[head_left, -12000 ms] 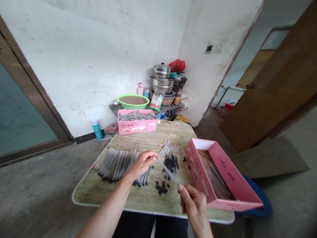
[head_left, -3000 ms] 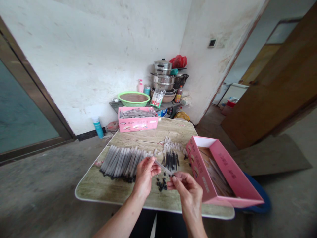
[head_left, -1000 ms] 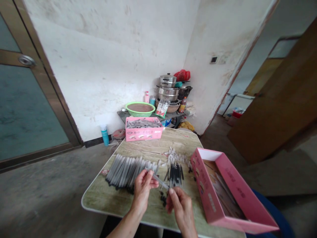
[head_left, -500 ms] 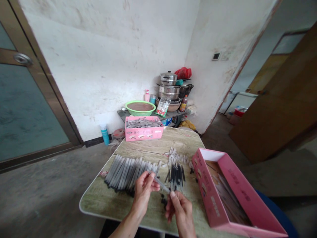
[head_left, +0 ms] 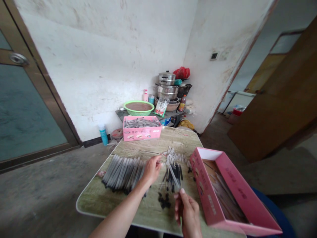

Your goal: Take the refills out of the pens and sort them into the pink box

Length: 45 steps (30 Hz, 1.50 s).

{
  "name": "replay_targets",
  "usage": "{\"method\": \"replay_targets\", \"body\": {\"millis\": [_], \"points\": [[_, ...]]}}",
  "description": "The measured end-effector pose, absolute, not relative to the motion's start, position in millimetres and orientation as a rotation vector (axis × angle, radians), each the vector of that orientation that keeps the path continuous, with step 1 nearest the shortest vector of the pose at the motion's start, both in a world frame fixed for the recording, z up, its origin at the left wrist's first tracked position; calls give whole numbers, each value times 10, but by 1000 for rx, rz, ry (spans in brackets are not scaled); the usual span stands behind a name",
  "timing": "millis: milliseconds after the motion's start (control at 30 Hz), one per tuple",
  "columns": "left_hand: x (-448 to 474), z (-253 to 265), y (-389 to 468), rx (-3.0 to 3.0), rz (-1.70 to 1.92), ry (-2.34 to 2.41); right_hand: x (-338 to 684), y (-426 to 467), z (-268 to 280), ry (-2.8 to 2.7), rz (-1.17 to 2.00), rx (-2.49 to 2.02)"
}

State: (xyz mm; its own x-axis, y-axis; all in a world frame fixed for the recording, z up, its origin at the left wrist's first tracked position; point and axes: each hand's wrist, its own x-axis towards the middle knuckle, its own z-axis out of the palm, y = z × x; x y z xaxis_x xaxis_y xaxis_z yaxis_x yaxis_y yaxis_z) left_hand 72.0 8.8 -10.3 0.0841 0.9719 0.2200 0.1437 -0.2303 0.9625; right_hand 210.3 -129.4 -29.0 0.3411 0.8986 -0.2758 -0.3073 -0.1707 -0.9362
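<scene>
My right hand [head_left: 187, 210] is closed on the lower end of a translucent pen barrel [head_left: 172, 173], which tilts up and to the left. My left hand [head_left: 153, 168] is held out over the table at the near left of a pile of small clear pen caps [head_left: 173, 153]. Its fingers are loosely bent and slightly apart, and I see nothing in them. Beneath the barrel lie dark ink refills [head_left: 177, 172]. Small black plugs [head_left: 164, 200] are gathered nearer to me. To the left, a long row of grey-white pen barrels with black ends [head_left: 121, 173] is partly covered by my left arm.
A pink box full of pens [head_left: 142, 132] stands at the table's [head_left: 99, 205] far edge. An open pink box [head_left: 210, 195] with long pieces inside sits at the right. Behind are a green basin [head_left: 138, 112] and stacked pots [head_left: 167, 87].
My left hand has let go of the barrel and moved forward and right, towards the clear caps. My right hand still holds the barrel, now more upright and slightly further right.
</scene>
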Motion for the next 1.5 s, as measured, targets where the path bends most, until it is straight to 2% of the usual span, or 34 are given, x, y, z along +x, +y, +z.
{"method": "replay_targets", "body": {"millis": [300, 567, 933, 1333, 1500], "points": [[1022, -273, 400, 1645, 1267, 1232, 2259, -1387, -265, -583, 1137, -1342], [688, -78, 160, 1667, 1134, 1093, 2288, -1444, -215, -642, 1145, -1328], [279, 83, -165, 1302, 1078, 734, 2133, -1518, -25, -941, 1103, -1471], [274, 65, -209, 1265, 1143, 722, 2077, -1565, 0, -1005, 1092, -1512], [334, 58, -232, 1160, 1191, 753, 2028, -1577, 6, -1091, 961, -1523]]}}
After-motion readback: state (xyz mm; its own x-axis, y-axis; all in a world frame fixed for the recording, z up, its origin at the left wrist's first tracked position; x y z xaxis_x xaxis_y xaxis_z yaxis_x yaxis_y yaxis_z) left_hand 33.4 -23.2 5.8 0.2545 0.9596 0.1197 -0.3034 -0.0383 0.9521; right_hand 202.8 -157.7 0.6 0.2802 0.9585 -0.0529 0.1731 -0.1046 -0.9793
